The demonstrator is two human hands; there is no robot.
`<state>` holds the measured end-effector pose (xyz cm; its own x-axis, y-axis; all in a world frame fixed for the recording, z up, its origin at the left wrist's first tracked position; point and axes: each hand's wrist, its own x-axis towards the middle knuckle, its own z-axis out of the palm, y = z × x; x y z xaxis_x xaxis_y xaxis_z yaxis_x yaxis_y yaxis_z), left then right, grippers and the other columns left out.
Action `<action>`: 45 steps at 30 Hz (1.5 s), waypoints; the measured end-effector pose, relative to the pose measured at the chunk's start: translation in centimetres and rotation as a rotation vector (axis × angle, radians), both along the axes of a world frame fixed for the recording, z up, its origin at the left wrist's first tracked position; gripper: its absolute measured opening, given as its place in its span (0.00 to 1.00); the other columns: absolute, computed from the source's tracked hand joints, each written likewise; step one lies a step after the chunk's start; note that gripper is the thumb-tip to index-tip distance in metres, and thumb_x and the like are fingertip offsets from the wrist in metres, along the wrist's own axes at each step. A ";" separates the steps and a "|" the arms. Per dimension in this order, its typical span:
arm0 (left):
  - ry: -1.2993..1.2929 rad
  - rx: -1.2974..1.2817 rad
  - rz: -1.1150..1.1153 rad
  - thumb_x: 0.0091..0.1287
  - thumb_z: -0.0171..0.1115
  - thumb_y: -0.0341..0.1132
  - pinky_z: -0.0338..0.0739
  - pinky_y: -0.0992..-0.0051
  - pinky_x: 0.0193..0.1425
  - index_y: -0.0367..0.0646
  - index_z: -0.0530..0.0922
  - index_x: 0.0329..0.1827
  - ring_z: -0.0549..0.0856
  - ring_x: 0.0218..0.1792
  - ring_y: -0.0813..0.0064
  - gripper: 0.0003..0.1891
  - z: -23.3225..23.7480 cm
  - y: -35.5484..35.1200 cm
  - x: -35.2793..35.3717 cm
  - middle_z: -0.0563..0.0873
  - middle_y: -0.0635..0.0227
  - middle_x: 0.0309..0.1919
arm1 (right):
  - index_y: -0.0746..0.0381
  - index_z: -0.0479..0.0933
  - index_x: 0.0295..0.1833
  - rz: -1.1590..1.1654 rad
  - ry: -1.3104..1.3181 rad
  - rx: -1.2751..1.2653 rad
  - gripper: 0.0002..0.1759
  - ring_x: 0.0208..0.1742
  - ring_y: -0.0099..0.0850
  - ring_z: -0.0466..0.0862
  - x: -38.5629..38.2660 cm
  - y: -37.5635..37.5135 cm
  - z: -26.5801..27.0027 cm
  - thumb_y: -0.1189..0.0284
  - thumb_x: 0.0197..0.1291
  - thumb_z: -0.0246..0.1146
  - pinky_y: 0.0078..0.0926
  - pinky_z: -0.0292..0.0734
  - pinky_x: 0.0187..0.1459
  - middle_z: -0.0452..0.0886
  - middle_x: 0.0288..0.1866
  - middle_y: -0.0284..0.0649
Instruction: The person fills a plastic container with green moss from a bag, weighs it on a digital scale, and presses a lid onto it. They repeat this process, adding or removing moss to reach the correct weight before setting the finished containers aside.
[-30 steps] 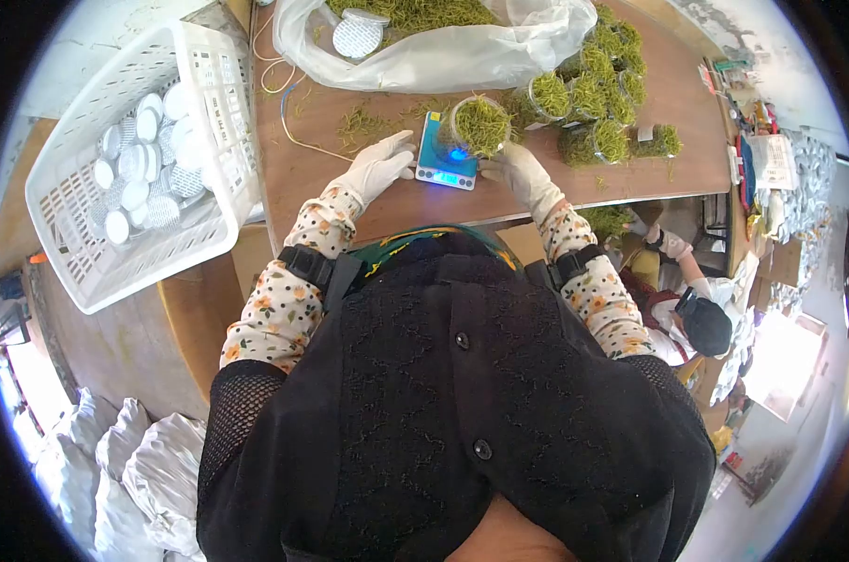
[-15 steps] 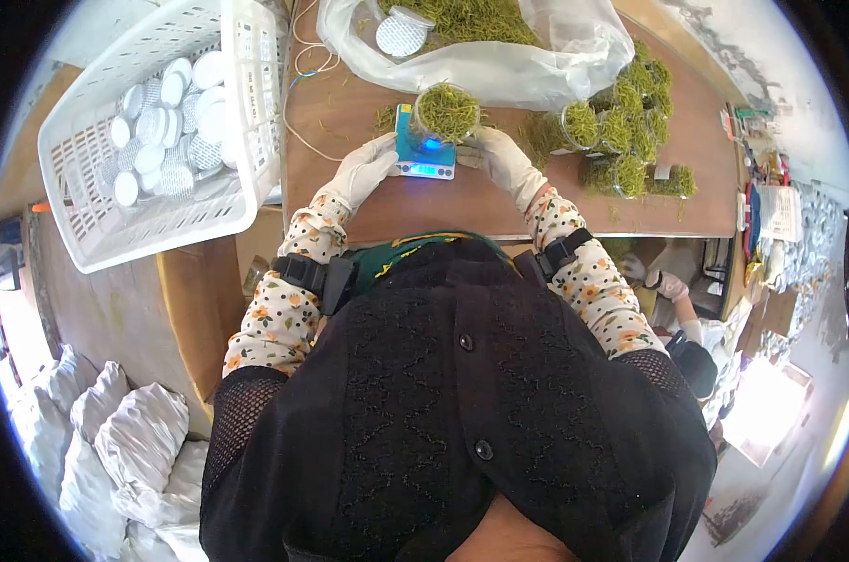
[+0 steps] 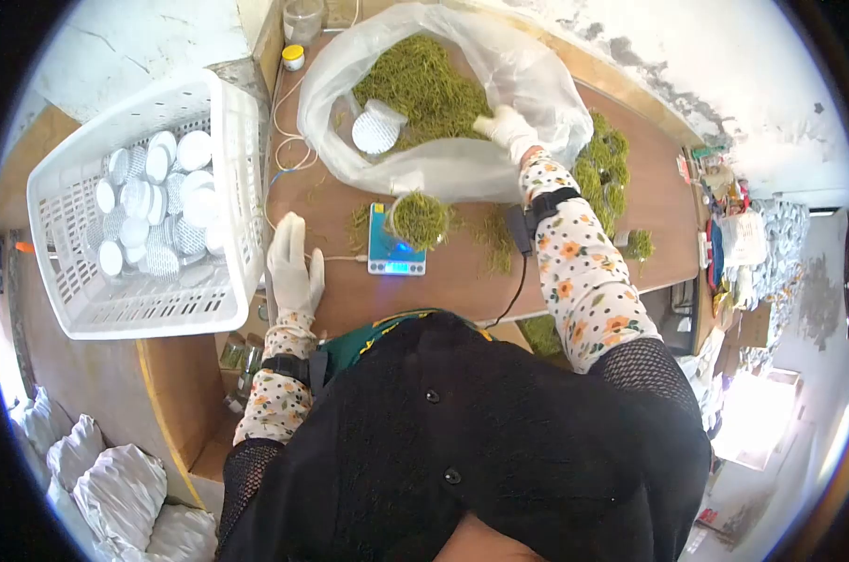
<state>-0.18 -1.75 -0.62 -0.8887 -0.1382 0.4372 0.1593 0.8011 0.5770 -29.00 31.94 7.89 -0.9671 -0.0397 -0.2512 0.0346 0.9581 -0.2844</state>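
Note:
A clear jar (image 3: 405,221) packed with green moss stands on a small blue digital scale (image 3: 396,267) with a lit display. Left of the scale, my gloved left hand (image 3: 295,267) rests near the table edge with fingers stretched out, holding nothing. Inside a large clear plastic bag (image 3: 443,161), my gloved right hand (image 3: 510,133) has its fingers drawn together at the right edge of a loose moss pile (image 3: 424,89); its fingertips are partly hidden against the moss. A white perforated round lid (image 3: 376,132) lies in the bag left of the pile.
A white plastic basket (image 3: 153,314) holding several round lids stands at the left. Moss-filled jars (image 3: 604,159) cluster at the right, with a single jar (image 3: 638,244) nearer me. A yellow-capped container (image 3: 293,57) sits at the back left. A cable (image 3: 279,155) runs along the table.
Both hands have left the sides of the jar. My left hand has drawn back to the left; my right hand has reached forward into the bag. My head view has shifted.

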 end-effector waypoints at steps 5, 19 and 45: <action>-0.074 -0.041 0.006 0.58 0.62 0.27 0.62 0.57 0.68 0.43 0.61 0.71 0.67 0.67 0.53 0.35 -0.9 -0.1 0.1 0.66 0.55 0.69 | 0.60 0.66 0.69 0.140 -0.011 0.188 0.39 0.63 0.48 0.75 -1.1 -3.5 -3.0 0.54 0.52 0.65 0.38 0.70 0.62 0.74 0.63 0.54; -0.114 0.057 0.022 0.59 0.60 0.24 0.61 0.59 0.71 0.40 0.61 0.71 0.67 0.68 0.50 0.34 -0.3 -0.5 -0.1 0.67 0.51 0.68 | 0.58 0.79 0.52 -0.070 0.171 -0.111 0.17 0.43 0.40 0.85 -5.1 0.5 -8.9 0.72 0.55 0.64 0.35 0.80 0.45 0.84 0.44 0.46; 0.060 0.358 -0.533 0.49 0.71 0.61 0.58 0.59 0.73 0.35 0.45 0.76 0.64 0.69 0.44 0.61 5.0 7.8 -5.1 0.61 0.42 0.70 | 0.64 0.76 0.55 -0.126 -0.035 -1.358 0.16 0.46 0.24 0.81 18.9 -6.1 2.2 0.81 0.61 0.60 0.23 0.79 0.48 0.82 0.49 0.37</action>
<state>-5.27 6.08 4.36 -0.8510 0.1687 0.4973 0.5227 0.3630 0.7714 -10.12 25.83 10.11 -0.9764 -0.1858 -0.1099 0.1272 -0.0834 -0.9884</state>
